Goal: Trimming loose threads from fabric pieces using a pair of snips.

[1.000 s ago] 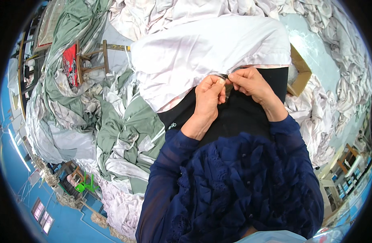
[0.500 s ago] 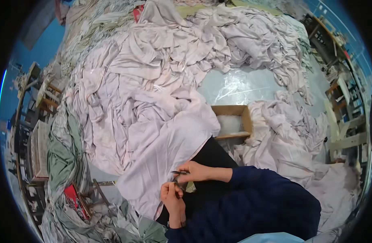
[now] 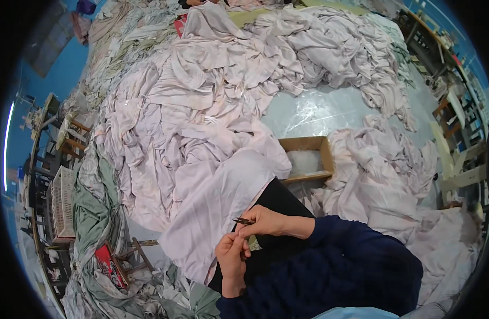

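My right hand [image 3: 266, 221] is closed around small, dark thread snips [image 3: 241, 220], their thin points sticking out to the left past my fingers. Just below it, my left hand [image 3: 233, 259] is pinched closed, its fingertips against those of the right hand. Whatever lies in that pinch is too small to make out. Both hands are over my lap, beside the edge of a pale pinkish-white cloth [image 3: 218, 194]. The cloth drapes over my dark-clad leg and runs forward into a large heap of similar fabric.
Ahead, an open cardboard box [image 3: 328, 157] stands on the grey floor [image 3: 313, 114]. Pale fabric [image 3: 372, 175] is piled to its right. Green cloth [image 3: 95, 199], a white basket [image 3: 63, 202] and a small wooden stool [image 3: 138, 255] are at left. Tables line both sides.
My hands have come closer together, and the left fingers have risen to meet the right ones. The snips' points have shifted a little up and right. The view has moved slightly.
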### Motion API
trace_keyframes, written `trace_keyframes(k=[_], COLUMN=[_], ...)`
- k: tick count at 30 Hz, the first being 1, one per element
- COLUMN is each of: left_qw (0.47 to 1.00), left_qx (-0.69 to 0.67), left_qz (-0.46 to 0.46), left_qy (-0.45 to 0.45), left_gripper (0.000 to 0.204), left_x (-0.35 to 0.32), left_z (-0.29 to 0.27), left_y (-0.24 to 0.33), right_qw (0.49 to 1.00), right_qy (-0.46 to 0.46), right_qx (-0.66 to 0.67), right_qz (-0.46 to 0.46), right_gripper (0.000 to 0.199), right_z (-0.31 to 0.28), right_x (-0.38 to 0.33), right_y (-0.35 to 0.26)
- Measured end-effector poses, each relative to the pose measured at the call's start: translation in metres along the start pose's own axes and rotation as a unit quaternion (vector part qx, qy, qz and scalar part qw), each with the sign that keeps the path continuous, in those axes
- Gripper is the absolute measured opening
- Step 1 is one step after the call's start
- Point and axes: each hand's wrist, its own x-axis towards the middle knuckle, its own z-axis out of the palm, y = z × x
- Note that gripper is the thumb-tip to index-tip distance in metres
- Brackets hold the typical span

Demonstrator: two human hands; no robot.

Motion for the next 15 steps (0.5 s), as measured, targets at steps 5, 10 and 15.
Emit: trace_keyframes(k=[5,10,15], left_qw=[0.999,0.995,0.999], left_qx=[-0.031,-0.004,0.024], left_qz=[-0.002,-0.020,0.037], left_qy=[-0.027,-0.101,-0.031], left_gripper=[0.010,0.022,0.035], left_x=[0.003,0.009,-0.010], left_z=[0.009,0.014,0.006], left_y=[-0.002,0.003,0.012], right_qw=[0.995,0.956,0.860], right_qy=[0.033,0.186,0.427], right_qx=[-0.081,-0.195,-0.209], right_qz=[-0.044,-0.121,-0.186], right_gripper=[0.014,0.017,0.013], right_z=[-0.005,-0.031,-0.105], right_x=[-0.006,-0.025,-0.060], right_y=[-0.009,-0.055,-0.115])
